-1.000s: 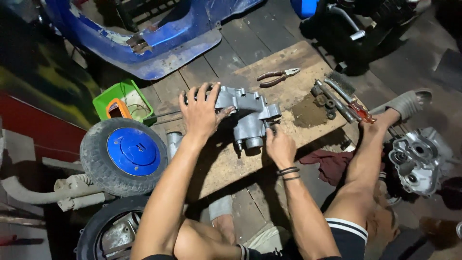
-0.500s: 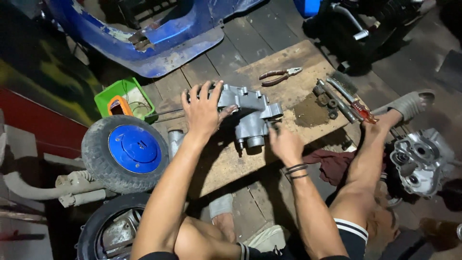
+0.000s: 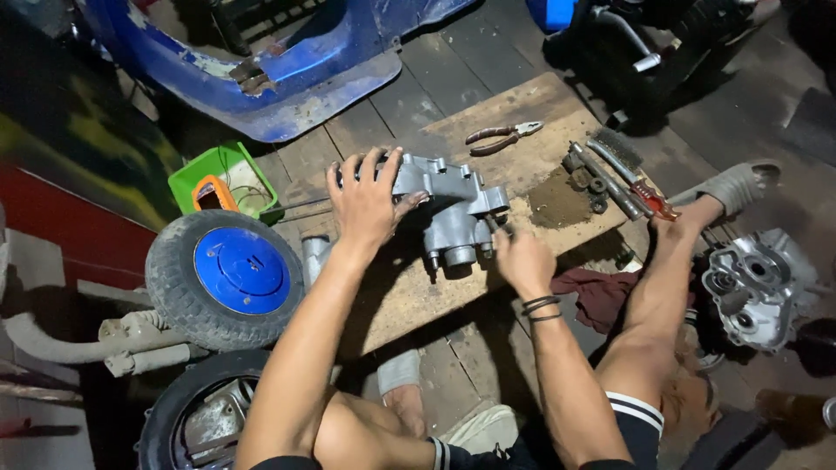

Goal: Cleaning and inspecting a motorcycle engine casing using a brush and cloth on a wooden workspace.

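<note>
Wood board point(image 3: 522, 174) on plank floor. Casing point(image 3: 453, 209) sits mid-board. My left hand point(image 3: 366, 202) spread flat on its left end; right hand point(image 3: 521, 259) fisted at its right edge, contents unclear. Pliers point(image 3: 502, 135) far.

A cramped repair workshop for small vehicles: on the dark plank floor, a wooden board point(image 3: 488, 261) serves as bench, with pliers point(image 3: 502, 137) at its far edge, a blue-hubbed wheel point(image 3: 228, 277) left, blue bodywork point(image 3: 287, 65) beyond, an engine casing point(image 3: 756, 287) right.
</note>
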